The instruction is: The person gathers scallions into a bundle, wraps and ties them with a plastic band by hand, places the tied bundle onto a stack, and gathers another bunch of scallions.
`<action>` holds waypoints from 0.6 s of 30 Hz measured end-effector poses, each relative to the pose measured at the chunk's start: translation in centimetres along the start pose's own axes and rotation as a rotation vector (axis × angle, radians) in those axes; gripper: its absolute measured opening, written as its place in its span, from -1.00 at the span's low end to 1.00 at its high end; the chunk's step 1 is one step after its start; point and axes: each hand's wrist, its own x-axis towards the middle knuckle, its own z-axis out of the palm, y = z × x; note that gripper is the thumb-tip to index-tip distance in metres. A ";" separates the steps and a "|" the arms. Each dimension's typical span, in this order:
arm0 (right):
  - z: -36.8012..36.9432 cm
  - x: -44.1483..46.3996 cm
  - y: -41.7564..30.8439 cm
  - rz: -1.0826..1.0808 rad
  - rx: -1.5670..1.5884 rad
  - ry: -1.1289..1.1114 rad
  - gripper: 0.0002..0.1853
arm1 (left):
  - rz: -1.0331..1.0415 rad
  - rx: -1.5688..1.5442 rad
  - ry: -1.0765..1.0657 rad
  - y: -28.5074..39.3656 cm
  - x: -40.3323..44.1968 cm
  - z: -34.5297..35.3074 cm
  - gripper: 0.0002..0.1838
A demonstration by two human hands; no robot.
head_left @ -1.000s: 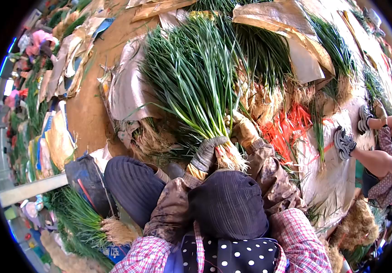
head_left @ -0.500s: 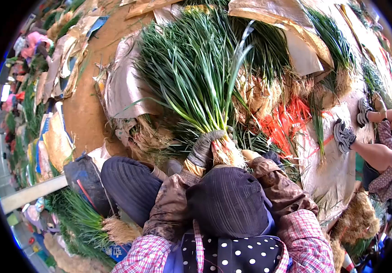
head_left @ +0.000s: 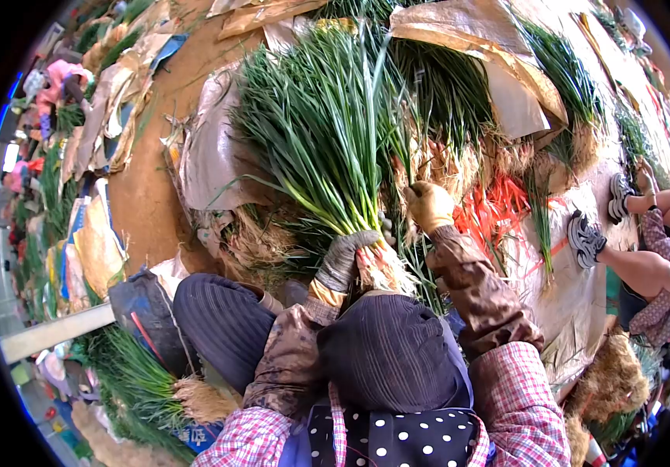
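Note:
My left hand [head_left: 344,263], in a grey glove, is wrapped around a thick bunch of green onions [head_left: 342,148] just above the roots. Their dark green leaves fan away from me, and the pale, hairy roots [head_left: 384,268] point toward my knees. Right of the bunch, my right hand [head_left: 430,206], in a yellowish glove, has its fingers drawn together in front of a pile of more green onions [head_left: 448,159]. Whatever is between those fingertips is too small to make out. Loose green leaves lie below that hand.
Red plastic strips [head_left: 494,210] lie right of my right hand. Sacking [head_left: 467,27] partly covers the pile behind. Another root bundle [head_left: 202,397] lies at my lower left. A seated person's legs and sneaker [head_left: 586,240] are at the right, beside light sheeting [head_left: 557,292].
My right hand has moved from beside the roots forward and up to the onion pile. My left hand still grips the bunch, which has tipped slightly leftward.

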 end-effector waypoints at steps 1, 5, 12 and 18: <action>-0.1 -0.9 -0.3 0.017 0.134 -0.033 -0.70 | 0.004 0.110 0.022 -0.3 0.4 -0.8 -0.65; 0.4 -4.5 -1.1 0.015 0.600 -0.303 -0.69 | -0.158 0.150 0.025 -2.2 0.6 -1.3 -0.64; 1.3 -6.3 -0.5 0.372 1.282 -0.339 -0.81 | -0.053 0.057 0.059 -3.6 1.3 -2.6 -0.75; 4.1 -6.0 3.2 0.456 0.817 -0.315 -0.84 | 0.079 -0.022 -0.081 -1.9 0.2 0.8 -0.59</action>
